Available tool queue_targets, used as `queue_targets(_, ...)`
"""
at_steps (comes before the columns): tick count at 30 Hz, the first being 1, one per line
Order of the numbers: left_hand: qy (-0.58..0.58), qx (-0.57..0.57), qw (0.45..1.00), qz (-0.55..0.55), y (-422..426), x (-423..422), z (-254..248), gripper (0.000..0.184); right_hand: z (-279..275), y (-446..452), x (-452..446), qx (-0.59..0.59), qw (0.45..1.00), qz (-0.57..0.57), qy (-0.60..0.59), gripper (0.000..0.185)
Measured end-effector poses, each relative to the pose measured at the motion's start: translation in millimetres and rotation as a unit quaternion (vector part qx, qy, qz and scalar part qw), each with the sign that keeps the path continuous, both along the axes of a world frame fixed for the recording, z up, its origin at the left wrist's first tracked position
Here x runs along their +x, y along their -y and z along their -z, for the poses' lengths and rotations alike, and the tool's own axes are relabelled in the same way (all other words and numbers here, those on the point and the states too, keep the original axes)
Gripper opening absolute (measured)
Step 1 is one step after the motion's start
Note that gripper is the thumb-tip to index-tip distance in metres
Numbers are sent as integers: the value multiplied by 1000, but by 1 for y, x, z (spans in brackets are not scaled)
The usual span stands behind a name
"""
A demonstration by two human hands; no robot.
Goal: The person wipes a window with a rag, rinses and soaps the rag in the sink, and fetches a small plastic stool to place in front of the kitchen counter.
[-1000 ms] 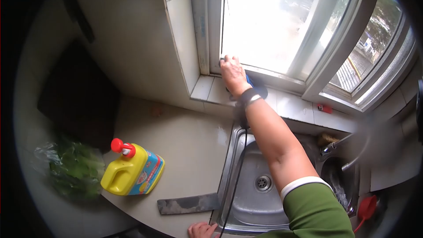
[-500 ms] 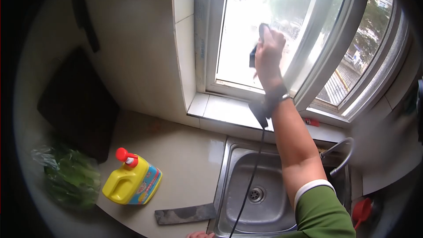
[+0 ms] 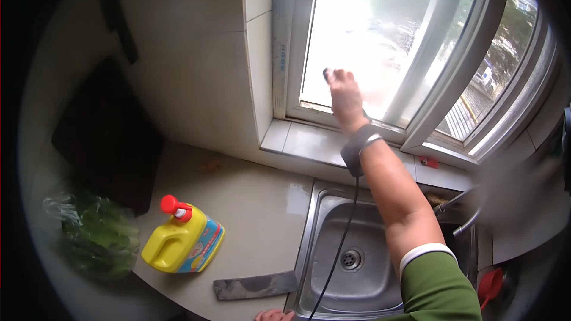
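Observation:
My right hand is raised against the bright window pane, its fingers closed around a small dark object. Only a bit of that object shows past the fingers, and its kind cannot be made out. A black wrist strap with a box-shaped device sits on my right wrist, and a thin black cable runs down from it across the sink. At the bottom edge of the view, the fingers of my left hand lie on the counter edge beside the sink, holding nothing visible.
A steel sink with a faucet lies under the tiled sill. On the counter are a yellow jug with a red pump, a dark flat strip and bagged greens. A small red item rests on the sill.
My right hand has moved down and left across the pane, with the dark object still in it. The view has shifted slightly. My left hand stays at the counter edge.

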State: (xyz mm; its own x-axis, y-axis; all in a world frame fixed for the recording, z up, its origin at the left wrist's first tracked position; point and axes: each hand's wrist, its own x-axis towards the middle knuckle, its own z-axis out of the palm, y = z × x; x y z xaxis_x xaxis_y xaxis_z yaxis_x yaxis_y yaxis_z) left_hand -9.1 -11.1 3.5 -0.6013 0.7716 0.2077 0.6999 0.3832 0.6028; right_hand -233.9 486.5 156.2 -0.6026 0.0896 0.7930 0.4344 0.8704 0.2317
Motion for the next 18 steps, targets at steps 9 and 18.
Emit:
queue_targets(9,7,-8,1000,0,-1,2,0,40,11,12,-18,10,991,-18,133,37)
queue_targets(18,15,8,1000,-8,-1,-1,-3,40,-18,18,-16,-38,999,-3,-26,36)
